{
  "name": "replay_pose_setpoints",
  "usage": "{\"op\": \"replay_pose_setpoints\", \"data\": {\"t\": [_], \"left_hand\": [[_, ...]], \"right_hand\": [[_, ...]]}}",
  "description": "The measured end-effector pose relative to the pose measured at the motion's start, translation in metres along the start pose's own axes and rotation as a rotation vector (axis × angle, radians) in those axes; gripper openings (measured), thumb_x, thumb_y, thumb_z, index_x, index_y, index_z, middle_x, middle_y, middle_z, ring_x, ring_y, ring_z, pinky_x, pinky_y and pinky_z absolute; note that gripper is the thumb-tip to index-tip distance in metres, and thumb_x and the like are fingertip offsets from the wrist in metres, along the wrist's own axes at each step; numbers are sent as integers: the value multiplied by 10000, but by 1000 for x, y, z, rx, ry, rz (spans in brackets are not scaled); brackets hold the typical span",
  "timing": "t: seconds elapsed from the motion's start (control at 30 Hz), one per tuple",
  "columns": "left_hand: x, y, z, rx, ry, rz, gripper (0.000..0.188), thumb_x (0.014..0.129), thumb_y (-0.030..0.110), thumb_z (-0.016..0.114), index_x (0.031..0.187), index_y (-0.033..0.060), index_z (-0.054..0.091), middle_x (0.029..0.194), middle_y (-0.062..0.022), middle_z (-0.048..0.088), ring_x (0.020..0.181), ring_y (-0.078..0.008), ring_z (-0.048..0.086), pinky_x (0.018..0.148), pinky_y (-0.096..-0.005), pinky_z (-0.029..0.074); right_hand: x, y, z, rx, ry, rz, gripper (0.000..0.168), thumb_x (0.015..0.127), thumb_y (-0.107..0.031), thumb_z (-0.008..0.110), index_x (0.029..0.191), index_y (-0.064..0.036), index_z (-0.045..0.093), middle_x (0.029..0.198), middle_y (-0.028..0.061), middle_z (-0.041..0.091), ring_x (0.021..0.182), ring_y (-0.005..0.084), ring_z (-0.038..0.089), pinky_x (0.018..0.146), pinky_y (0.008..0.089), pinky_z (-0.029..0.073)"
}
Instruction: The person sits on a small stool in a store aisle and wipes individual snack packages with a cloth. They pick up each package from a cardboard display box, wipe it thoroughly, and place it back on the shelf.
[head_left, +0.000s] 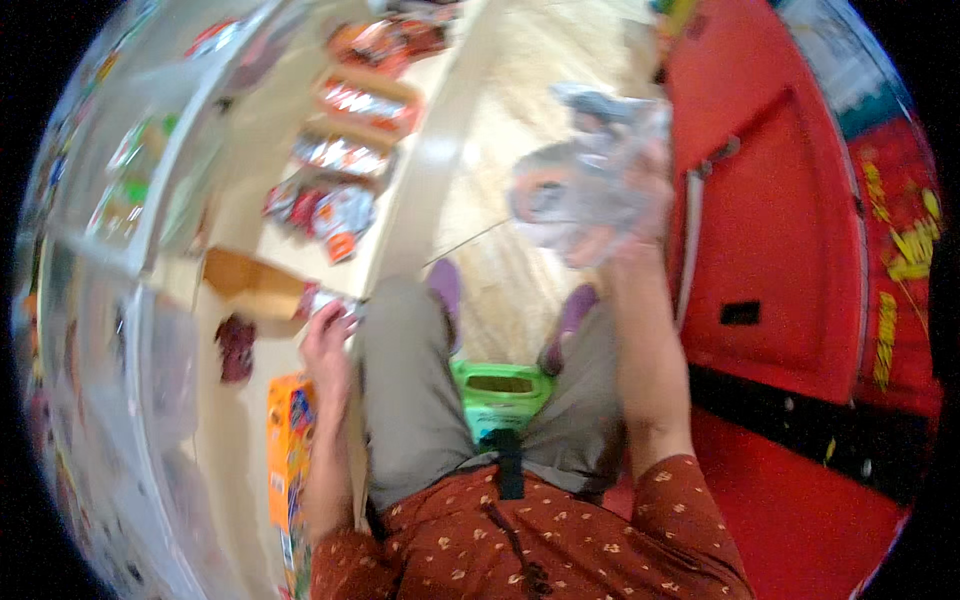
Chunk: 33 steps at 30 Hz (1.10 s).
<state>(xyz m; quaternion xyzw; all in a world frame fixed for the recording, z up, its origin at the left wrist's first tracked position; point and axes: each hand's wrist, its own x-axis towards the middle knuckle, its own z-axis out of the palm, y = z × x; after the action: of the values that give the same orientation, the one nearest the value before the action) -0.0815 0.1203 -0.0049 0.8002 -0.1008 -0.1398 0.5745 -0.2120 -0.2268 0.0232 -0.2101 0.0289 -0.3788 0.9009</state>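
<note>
In my right hand (645, 195), at the upper right, a clear plastic bag (585, 172) is gripped; it holds dark and orange packets, too blurred to name. My left hand (330, 341) is at the shelf's front edge, its fingers on a small silvery and red packet (324, 300). Beside that packet lies an open cardboard box (251, 281). An orange carton (289, 450) stands next to my left forearm. A dark red packet (236, 346) lies deeper on the shelf.
Shiny packets (334, 214) and boxed packets (367, 103) line the cream shelf (409, 202). A red cabinet (780, 247) with a pale handle is close on the right. Between my legs is a green plastic stool or container (502, 405). Transparent compartments (135, 262) run along the left.
</note>
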Motion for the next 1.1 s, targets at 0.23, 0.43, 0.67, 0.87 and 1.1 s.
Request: {"op": "replay_pose_setpoints", "data": {"t": [0.23,0.43,0.67,0.87,1.1], "left_hand": [[17,13,17,-67,-90,169,228,872,60,462,1059,-24,560,974,-70,585,892,-132,553,803,-262,438],[22,4,38,141,-351,-109,413,925,306,337,1132,27,559,1106,-78,569,1031,-178,504,923,-294,357],[38,-90,48,229,-227,-124,282,867,185,479,1058,7,586,977,-102,620,929,-181,565,844,-300,420],[69,-48,48,606,93,458,404,806,110,549,1155,-56,432,1102,-240,486,1068,-343,469,901,-397,383],[131,-65,56,747,338,203,773,759,168,614,1315,-61,129,1252,-373,258,1177,-478,300,992,-484,264]], "right_hand": [[0,10,18,280,33,73,302,818,-319,524,1015,-89,535,1012,109,575,907,234,554,817,398,467],[-9,8,13,115,-240,-3,398,810,-398,497,1008,-54,523,976,109,576,833,274,561,802,382,463],[-27,-20,3,-50,-64,-67,398,824,-394,482,1025,-52,513,979,113,568,837,268,557,796,385,462],[-38,-28,-17,-154,-7,-25,399,836,-391,469,1040,-50,505,983,116,562,840,263,553,791,387,461],[-41,-31,-33,-185,-10,22,399,850,-387,454,1057,-48,495,986,120,554,843,257,549,785,390,460]]}}
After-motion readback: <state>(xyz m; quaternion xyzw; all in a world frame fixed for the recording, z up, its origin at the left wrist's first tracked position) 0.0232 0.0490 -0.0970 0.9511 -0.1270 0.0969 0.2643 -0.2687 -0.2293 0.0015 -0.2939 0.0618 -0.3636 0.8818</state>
